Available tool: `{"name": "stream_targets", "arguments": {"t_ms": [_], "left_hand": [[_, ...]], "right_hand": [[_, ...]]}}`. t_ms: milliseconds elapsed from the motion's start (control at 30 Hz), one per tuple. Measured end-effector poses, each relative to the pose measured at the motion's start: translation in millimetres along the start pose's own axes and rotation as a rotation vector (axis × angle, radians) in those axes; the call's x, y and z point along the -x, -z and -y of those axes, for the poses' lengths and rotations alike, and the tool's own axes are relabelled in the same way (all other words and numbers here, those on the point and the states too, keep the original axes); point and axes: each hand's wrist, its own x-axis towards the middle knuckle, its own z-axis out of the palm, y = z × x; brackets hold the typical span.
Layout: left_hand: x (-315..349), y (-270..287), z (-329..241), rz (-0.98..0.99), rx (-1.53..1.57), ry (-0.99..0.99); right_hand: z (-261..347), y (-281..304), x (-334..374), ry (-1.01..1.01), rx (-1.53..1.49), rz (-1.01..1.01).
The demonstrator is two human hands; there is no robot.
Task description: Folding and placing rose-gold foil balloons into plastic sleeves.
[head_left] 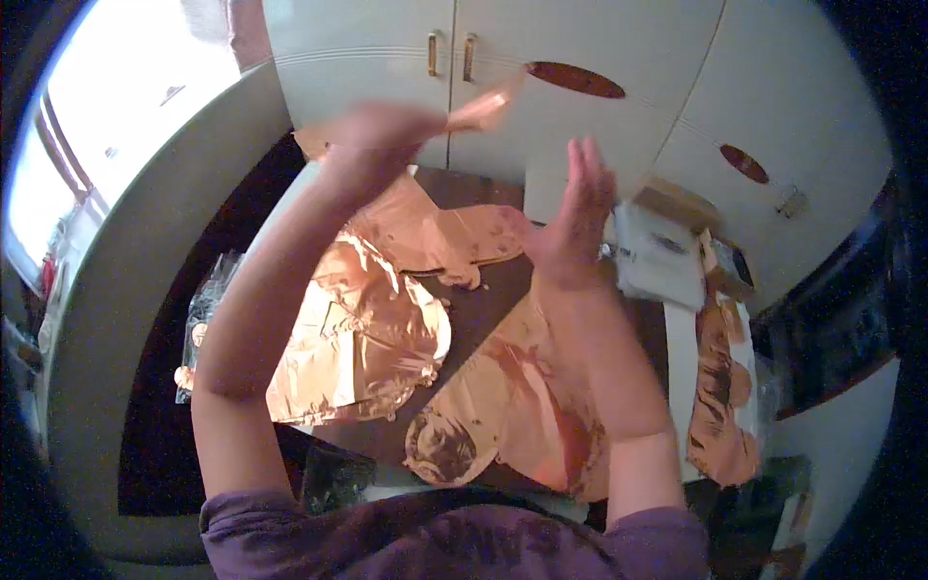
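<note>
My left hand (391,135) is raised at the far side of the table and smeared by motion. A blurred, rose-gold piece of foil (486,106) sticks out to the right from its fingers. My right hand (572,222) is lifted over the table's far right part, fingers stretched upward and holding nothing. Beneath the hands lie flat rose-gold foil balloons: a large shiny one (372,329) on the left, a shaped one (411,227) behind it, and another (512,377) in front, partly under my right forearm. A round foil part (447,447) lies near the front edge.
The dark tabletop (474,333) stands against pale cupboards (619,39). To the right are a white packet (660,256), a small box (727,263) and more rose-gold foil (720,406). Clear plastic packaging (200,314) lies at the left, near a curved grey panel (101,319).
</note>
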Motion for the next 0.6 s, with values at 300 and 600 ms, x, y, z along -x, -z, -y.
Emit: {"name": "stream_targets", "arguments": {"t_ms": [300,600], "left_hand": [[61.9,39.8,-186.6,-0.114,0.410,-0.052],[165.9,-5.3,-247.4,0.565,0.628,-0.059]], "right_hand": [[-39.4,129.1,-6.9,-0.141,-0.248,0.870],[6.9,270.6,30.5,0.118,0.242,0.721]]}}
